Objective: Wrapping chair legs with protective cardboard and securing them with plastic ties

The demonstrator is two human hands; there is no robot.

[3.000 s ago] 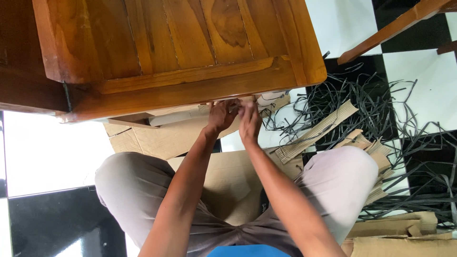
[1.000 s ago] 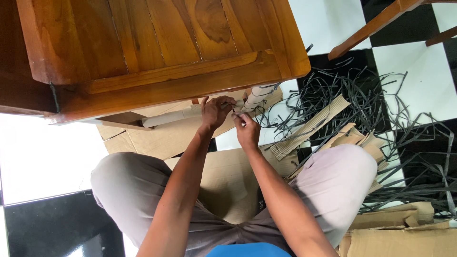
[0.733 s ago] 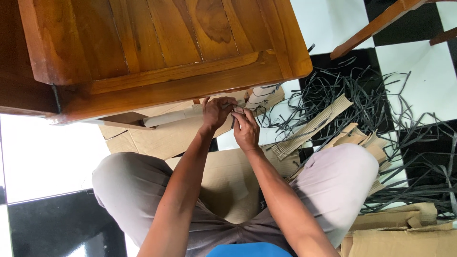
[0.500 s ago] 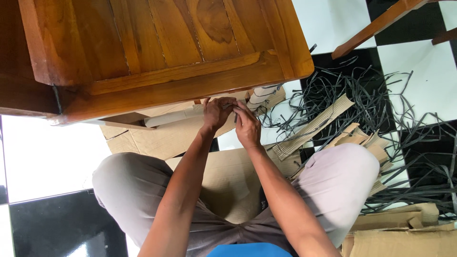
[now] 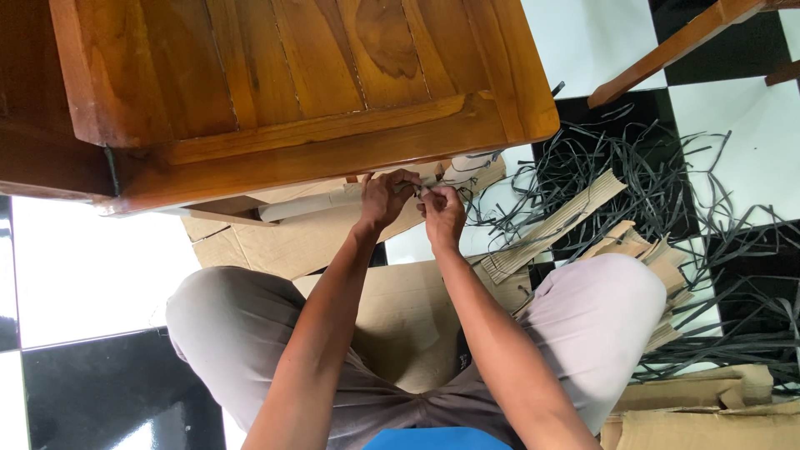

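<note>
Both hands work at 12 o'clock from the person's lap, just under the front edge of the wooden table (image 5: 317,83). Left hand (image 5: 385,200) is curled shut on the cardboard-wrapped leg (image 5: 321,202), which lies roughly level below the tabletop. Right hand (image 5: 443,215) touches the left, fingers pinched closed on something small at the wrap; can't tell if it's tape or a strap end.

Progress, as a judgement: unwrapping looks well along. Tabletop is bare wood, and a heap of cut black strapping (image 5: 667,192) plus corrugated cardboard strips (image 5: 554,227) lies at 2–3 o'clock on the checkered floor (image 5: 92,267). Left to do: this leg is still sleeved in cardboard, and a paper-wrapped piece (image 5: 471,169) just beside it at 1 o'clock is too.

In the way: the tabletop overhang hides most of the leg, so access is tight. Flat cardboard sheet (image 5: 408,317) under the knees, more cardboard scraps (image 5: 700,417) at 4 o'clock. Another wooden furniture rail (image 5: 683,42) at 2 o'clock, well apart.
</note>
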